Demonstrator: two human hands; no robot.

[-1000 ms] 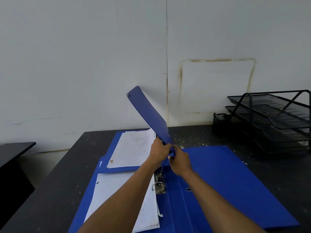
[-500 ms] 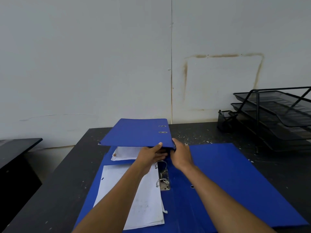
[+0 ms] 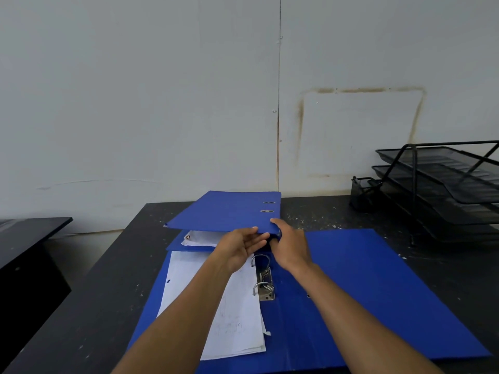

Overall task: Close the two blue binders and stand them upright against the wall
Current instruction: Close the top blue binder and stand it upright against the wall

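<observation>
Two blue binders lie on the dark table. The far binder [image 3: 226,211] has its cover folded down over its white papers [image 3: 201,238], with a gap still showing at the front left. My left hand [image 3: 241,245] holds the near edge of that binder from below. My right hand [image 3: 290,242] grips its near right corner at the spine. The near binder [image 3: 364,287] lies wide open, with its metal rings [image 3: 263,279] and a stack of white sheets [image 3: 232,306] on its left half.
A black mesh tray stack [image 3: 442,184] stands at the back right of the dark table [image 3: 113,279]. The white wall [image 3: 162,103] rises just behind the table. A second dark surface [image 3: 29,238] sits to the left, across a gap.
The far binder's cover swung from upright down over its papers. Both hands stayed at its near spine corner.
</observation>
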